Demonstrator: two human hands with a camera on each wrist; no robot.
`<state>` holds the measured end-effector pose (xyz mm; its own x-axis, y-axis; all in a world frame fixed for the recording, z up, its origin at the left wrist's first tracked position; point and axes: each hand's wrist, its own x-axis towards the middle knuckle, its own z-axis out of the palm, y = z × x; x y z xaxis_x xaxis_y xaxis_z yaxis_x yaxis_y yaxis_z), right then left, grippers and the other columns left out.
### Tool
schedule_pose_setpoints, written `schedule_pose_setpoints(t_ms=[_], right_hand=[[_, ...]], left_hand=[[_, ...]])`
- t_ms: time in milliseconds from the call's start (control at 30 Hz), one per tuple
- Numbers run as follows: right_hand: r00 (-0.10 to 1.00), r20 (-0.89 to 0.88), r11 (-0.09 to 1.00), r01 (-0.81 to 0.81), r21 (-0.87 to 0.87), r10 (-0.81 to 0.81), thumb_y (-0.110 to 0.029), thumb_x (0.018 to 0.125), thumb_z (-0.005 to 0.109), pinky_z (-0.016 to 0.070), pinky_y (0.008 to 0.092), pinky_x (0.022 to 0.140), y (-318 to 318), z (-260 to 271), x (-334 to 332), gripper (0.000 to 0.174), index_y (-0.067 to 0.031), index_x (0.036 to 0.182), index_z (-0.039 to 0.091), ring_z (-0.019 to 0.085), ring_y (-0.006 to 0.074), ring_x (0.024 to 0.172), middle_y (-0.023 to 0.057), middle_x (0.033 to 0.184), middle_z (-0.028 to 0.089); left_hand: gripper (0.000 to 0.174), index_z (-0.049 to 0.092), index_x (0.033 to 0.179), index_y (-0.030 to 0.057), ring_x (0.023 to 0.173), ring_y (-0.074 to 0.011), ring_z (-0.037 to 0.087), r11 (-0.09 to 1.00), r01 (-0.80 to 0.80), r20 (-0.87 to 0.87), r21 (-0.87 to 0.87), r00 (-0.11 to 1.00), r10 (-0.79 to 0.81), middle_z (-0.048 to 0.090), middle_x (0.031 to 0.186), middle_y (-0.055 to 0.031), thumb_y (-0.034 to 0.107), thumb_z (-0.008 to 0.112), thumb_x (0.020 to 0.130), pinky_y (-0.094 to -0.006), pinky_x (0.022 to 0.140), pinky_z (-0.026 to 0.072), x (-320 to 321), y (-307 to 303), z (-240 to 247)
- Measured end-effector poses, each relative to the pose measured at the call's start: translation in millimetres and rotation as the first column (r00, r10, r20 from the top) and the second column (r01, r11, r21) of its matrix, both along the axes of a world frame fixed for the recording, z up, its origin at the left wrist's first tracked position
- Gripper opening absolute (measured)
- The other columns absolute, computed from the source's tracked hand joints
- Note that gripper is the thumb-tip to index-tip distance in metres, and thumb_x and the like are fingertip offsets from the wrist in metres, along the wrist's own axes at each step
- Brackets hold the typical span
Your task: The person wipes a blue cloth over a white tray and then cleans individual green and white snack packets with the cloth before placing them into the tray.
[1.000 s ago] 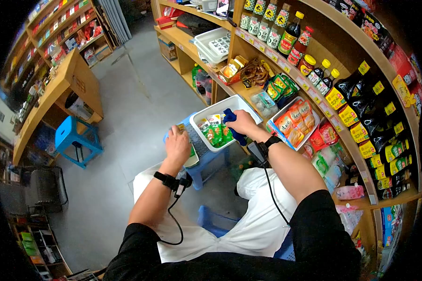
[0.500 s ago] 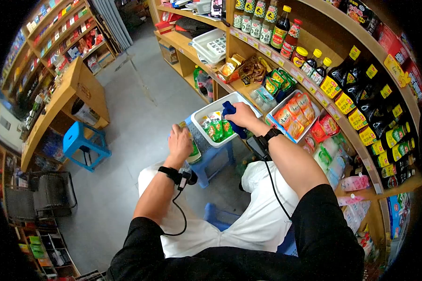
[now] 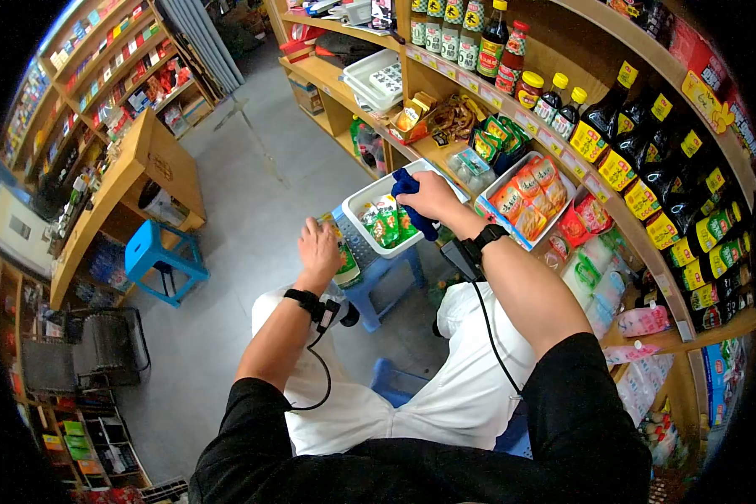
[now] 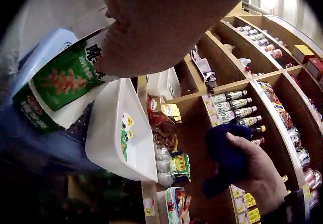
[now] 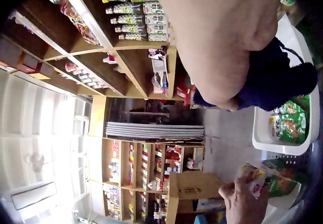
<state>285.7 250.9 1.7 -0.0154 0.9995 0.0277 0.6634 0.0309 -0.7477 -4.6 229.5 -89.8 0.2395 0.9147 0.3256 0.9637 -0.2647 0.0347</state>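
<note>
My left hand holds an upright green packet with a food picture and dark lettering, fingers at its top edge. In the head view, the hand partly hides this packet beside the white tub. A bunched dark blue cloth is in my right hand, above the tub's far right side. The white tub stands on a blue plastic stool. Inside the tub lie several green and white packets; the cloth and right hand cover part of its rim.
To the right, a wooden shelf bears sauce bottles and dark pouches. A tray of orange packets sits near my right forearm. Another blue stool and a wooden counter stand to the left.
The head view has shifted slightly, moving the surroundings across it. My right hand and the cloth sit a little higher over the tub. The left hand stays beside the tub with the green packet.
</note>
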Motion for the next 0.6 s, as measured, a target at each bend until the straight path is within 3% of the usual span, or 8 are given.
schedule_pose_setpoints(t_ms=[100,200,333,433,533,600], right_hand=[[1.000,-0.015,1.000,0.004,0.007,-0.004,-0.037,0.078,0.079,0.0563,0.0443,0.078,-1.7,3.4,1.1,0.034,-0.0064,0.093,0.076,0.072,0.0348,0.086,0.0165,0.089,0.075],[1.000,-0.024,0.999,0.002,0.033,-0.001,-0.036,0.078,0.078,0.0563,0.0447,0.078,-1.5,2.4,1.4,0.033,-0.0064,0.091,0.076,0.072,0.0349,0.086,0.0168,0.089,0.074],[1.000,-0.002,1.000,-0.011,0.025,0.011,-0.036,0.077,0.079,0.0563,0.0448,0.079,0.7,2.8,1.8,0.033,-0.0068,0.092,0.076,0.072,0.0355,0.086,0.0172,0.090,0.075],[0.999,-0.039,0.999,-0.003,0.043,0.005,-0.036,0.077,0.079,0.0563,0.0446,0.080,-0.7,3.1,1.3,0.033,-0.0066,0.092,0.076,0.073,0.0353,0.087,0.0172,0.091,0.075],[0.999,-0.043,0.999,-0.011,0.030,0.012,-0.036,0.076,0.080,0.0563,0.0443,0.081,0.9,1.2,0.7,0.035,-0.0061,0.093,0.076,0.073,0.0349,0.088,0.0171,0.091,0.075],[0.998,-0.060,1.000,-0.020,0.017,0.021,-0.036,0.076,0.080,0.0563,0.0442,0.081,1.4,0.8,0.7,0.035,-0.0059,0.094,0.076,0.073,0.0347,0.088,0.0169,0.091,0.075]], left_hand=[[0.039,0.063,0.109,0.0053,0.107,-0.0321,0.057,0.997,-0.080,-0.044,-0.001,0.996,0.080,0.052,0.119,-0.0141,0.009,0.076,0.072,-0.0432,0.087,0.0506,2.8,5.4,-6.8],[0.038,0.063,0.108,0.0052,0.108,-0.0322,0.057,0.998,-0.068,-0.038,-0.017,0.997,0.067,0.052,0.117,-0.0143,0.006,0.074,0.072,-0.0425,0.085,0.0505,3.0,4.8,-6.1],[0.038,0.063,0.108,0.0053,0.109,-0.0328,0.057,0.999,-0.037,-0.030,0.013,0.999,0.037,0.053,0.118,-0.0146,0.006,0.074,0.072,-0.0431,0.085,0.0502,5.9,1.8,-2.8],[0.049,0.062,0.115,0.0047,0.115,-0.0368,0.054,0.999,-0.026,-0.041,-0.036,0.999,0.025,0.054,0.124,-0.0161,0.010,0.082,0.070,-0.0480,0.089,0.0506,5.1,-1.1,-2.2],[0.045,0.062,0.113,0.0049,0.110,-0.0378,0.058,0.998,0.036,-0.041,-0.048,0.998,-0.038,0.063,0.112,-0.0164,0.010,0.080,0.072,-0.0492,0.089,0.0497,1.1,-1.2,-6.7],[0.042,0.060,0.112,0.0036,0.102,-0.0411,0.065,0.966,0.033,0.000,-0.257,0.999,-0.034,0.069,0.099,-0.0181,0.010,0.078,0.074,-0.0506,0.085,0.0511,-0.5,3.4,-3.0]])
